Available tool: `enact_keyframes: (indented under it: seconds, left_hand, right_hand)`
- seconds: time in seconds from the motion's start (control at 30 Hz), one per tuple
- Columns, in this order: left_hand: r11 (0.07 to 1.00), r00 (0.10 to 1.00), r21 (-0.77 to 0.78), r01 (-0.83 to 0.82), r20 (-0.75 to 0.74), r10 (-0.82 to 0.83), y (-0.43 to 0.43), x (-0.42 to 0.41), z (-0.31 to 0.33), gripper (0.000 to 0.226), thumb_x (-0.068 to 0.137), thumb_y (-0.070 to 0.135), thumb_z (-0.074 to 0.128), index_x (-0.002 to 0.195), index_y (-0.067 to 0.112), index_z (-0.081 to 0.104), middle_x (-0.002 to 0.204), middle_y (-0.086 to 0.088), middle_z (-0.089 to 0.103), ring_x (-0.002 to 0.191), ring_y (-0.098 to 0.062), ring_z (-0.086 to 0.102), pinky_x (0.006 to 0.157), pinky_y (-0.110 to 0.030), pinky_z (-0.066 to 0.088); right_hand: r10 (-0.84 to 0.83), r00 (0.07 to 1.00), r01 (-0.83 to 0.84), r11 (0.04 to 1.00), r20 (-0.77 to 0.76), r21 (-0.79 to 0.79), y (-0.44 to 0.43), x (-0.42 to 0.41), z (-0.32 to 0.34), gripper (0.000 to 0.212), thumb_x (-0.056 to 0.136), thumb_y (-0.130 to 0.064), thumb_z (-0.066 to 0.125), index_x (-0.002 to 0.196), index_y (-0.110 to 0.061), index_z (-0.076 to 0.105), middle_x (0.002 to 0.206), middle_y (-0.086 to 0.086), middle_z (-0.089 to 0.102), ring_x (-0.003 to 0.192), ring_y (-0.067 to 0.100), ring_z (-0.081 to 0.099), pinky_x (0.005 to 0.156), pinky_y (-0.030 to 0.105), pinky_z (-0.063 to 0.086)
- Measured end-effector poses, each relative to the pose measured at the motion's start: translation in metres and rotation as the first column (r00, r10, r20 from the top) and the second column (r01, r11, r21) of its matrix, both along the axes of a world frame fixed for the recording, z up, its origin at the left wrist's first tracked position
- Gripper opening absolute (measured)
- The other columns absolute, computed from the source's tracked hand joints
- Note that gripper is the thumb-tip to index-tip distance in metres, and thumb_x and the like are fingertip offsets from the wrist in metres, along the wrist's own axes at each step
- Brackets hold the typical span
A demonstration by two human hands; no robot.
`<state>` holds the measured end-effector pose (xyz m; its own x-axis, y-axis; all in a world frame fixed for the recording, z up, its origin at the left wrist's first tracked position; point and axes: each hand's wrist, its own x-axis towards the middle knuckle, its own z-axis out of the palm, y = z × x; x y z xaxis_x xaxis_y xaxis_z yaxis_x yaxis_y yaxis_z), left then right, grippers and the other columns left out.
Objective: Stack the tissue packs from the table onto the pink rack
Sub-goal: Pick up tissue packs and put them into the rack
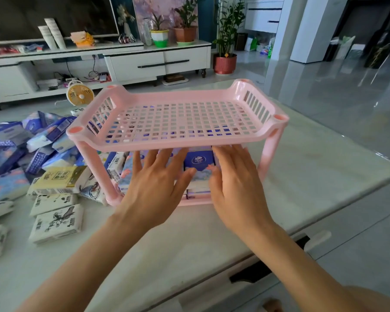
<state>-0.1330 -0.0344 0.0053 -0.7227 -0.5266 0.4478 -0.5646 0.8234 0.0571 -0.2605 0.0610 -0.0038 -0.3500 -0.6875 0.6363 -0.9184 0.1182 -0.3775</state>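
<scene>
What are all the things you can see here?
pink rack: one, pink, middle of the table.
shelved tissue packs: several, mostly blue, on the rack's lower shelf.
loose tissue packs: many, blue, white and yellow, on the table left of the rack.
table: one, pale, under the rack.
fan: one, yellow, on the floor behind the table.
potted plants: three, green, two on the cabinet, one on the floor.
cabinet: one, white, along the back wall.
television: one, dark, above the cabinet.
left hand: one, fingers straight, against the shelved packs.
right hand: one, fingers straight, against the shelved packs.
</scene>
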Motion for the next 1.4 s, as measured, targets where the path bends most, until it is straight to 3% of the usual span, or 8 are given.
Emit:
enact_keyframes:
  seconds: [0.2,0.33,0.67,0.77,0.9,1.07,1.2,1.4]
  left_hand:
    - [0.999,0.992,-0.013,-0.034,0.125,0.036,-0.005,-0.004,-0.008,0.063,0.096,0.049,0.007,0.132,0.018,0.048,0.133,-0.007,0.050,0.121,-0.031,0.048,0.099,-0.065,0.026]
    - [1.000,0.992,-0.002,-0.015,0.127,0.016,-0.007,-0.006,-0.011,0.060,0.096,0.049,0.009,0.131,0.018,0.047,0.133,-0.005,0.051,0.122,-0.028,0.048,0.095,-0.067,0.028]
    - [0.999,0.993,0.038,-0.012,0.121,0.007,-0.008,-0.007,-0.010,0.071,0.095,0.053,0.001,0.130,0.017,0.051,0.133,-0.004,0.052,0.124,-0.027,0.047,0.098,-0.066,0.025]
    - [0.999,0.999,0.018,0.039,0.030,-0.040,-0.001,-0.004,-0.004,0.064,0.097,0.049,0.008,0.127,0.014,0.052,0.132,-0.004,0.053,0.124,-0.025,0.045,0.103,-0.060,0.023]
    - [0.980,0.956,-0.004,0.199,-0.218,-0.195,0.022,0.024,-0.003,0.040,0.097,0.027,0.029,0.120,0.007,0.054,0.126,-0.010,0.057,0.125,-0.024,0.041,0.109,-0.051,0.021]
    - [0.961,0.938,-0.052,0.273,-0.205,-0.278,0.032,0.097,-0.027,0.027,0.090,0.014,0.042,0.105,0.006,0.064,0.119,-0.010,0.060,0.119,-0.025,0.052,0.106,-0.052,0.031]
    - [0.985,0.961,0.016,0.173,-0.221,-0.166,0.024,0.149,-0.039,0.022,0.091,0.017,0.042,0.098,0.013,0.062,0.112,-0.005,0.063,0.111,-0.019,0.055,0.104,-0.043,0.035]
    - [0.990,0.947,0.138,0.025,-0.322,0.021,0.014,0.176,-0.038,0.026,0.089,0.015,0.041,0.094,0.008,0.065,0.108,-0.004,0.062,0.102,-0.020,0.056,0.091,-0.027,0.040]
  right_hand:
    - [-0.093,0.981,0.139,0.950,-0.173,0.279,-0.017,-0.012,0.002,0.064,0.085,-0.037,0.014,0.141,-0.014,0.035,0.143,0.008,0.042,0.132,0.029,0.035,0.110,0.045,0.024]
    - [-0.093,0.971,0.167,0.923,-0.220,0.347,-0.019,-0.015,-0.003,0.066,0.086,-0.040,0.011,0.135,-0.009,0.044,0.137,0.011,0.048,0.127,0.033,0.041,0.108,0.047,0.028]
    - [-0.062,0.979,0.121,0.943,-0.194,0.309,-0.022,-0.016,-0.005,0.062,0.087,-0.037,0.016,0.132,-0.006,0.046,0.135,0.013,0.050,0.125,0.032,0.044,0.109,0.046,0.030]
    - [0.013,0.991,0.002,0.993,-0.136,0.115,-0.018,-0.002,0.005,0.052,0.088,-0.025,0.028,0.131,-0.003,0.048,0.133,0.014,0.052,0.125,0.031,0.045,0.108,0.042,0.031]
    - [0.204,0.969,-0.228,0.954,-0.139,-0.194,0.000,0.037,0.003,0.036,0.091,-0.009,0.034,0.106,0.003,0.064,0.113,0.015,0.065,0.107,0.029,0.060,0.095,0.038,0.043]
    - [0.422,0.894,-0.438,0.893,-0.148,-0.101,0.006,0.064,-0.013,0.031,0.085,-0.003,0.041,0.105,0.001,0.064,0.108,0.012,0.066,0.105,0.024,0.057,0.095,0.033,0.044]
    - [0.485,0.869,-0.490,0.870,-0.097,-0.051,0.001,0.081,-0.018,0.035,0.079,0.000,0.042,0.110,-0.005,0.058,0.102,0.010,0.065,0.098,0.021,0.056,0.091,0.027,0.043]
    - [0.200,0.953,-0.188,0.980,-0.227,0.072,-0.015,0.109,-0.028,0.027,0.067,0.000,0.070,0.093,-0.005,0.060,0.082,0.009,0.060,0.068,0.028,0.061,0.056,0.032,0.048]
